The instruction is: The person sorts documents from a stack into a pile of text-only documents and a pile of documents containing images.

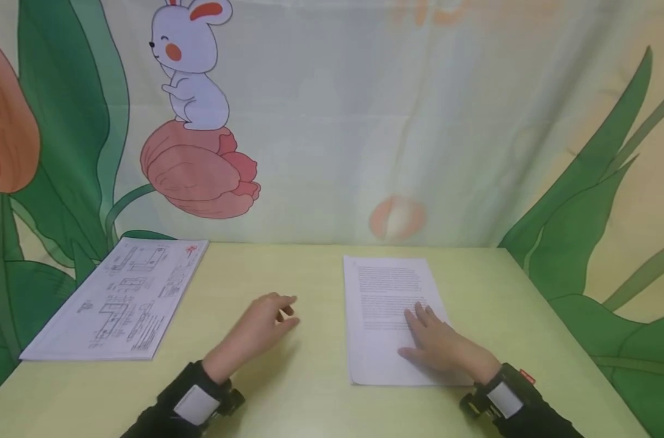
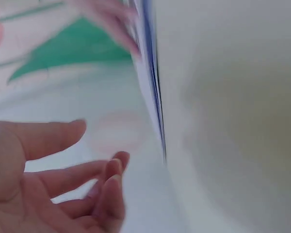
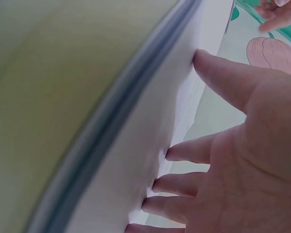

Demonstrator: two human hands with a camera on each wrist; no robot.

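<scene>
A stack of printed text sheets (image 1: 389, 359) lies on the right half of the table. My right hand (image 1: 436, 344) rests on its right side with fingers spread; in the right wrist view the fingertips (image 3: 172, 154) press on the top sheet. My left hand (image 1: 263, 322) hovers over the table left of this stack, its fingers loosely bent and nothing between them. The left wrist view shows the left hand (image 2: 82, 179) with thumb and fingers apart, the stack's edge (image 2: 153, 82) beyond it.
Another stack of sheets with technical drawings (image 1: 129, 298) lies at the table's left edge. The pale yellow table (image 1: 288, 395) meets a hanging cloth (image 1: 321, 121) printed with a rabbit, tulips and leaves along its back edge.
</scene>
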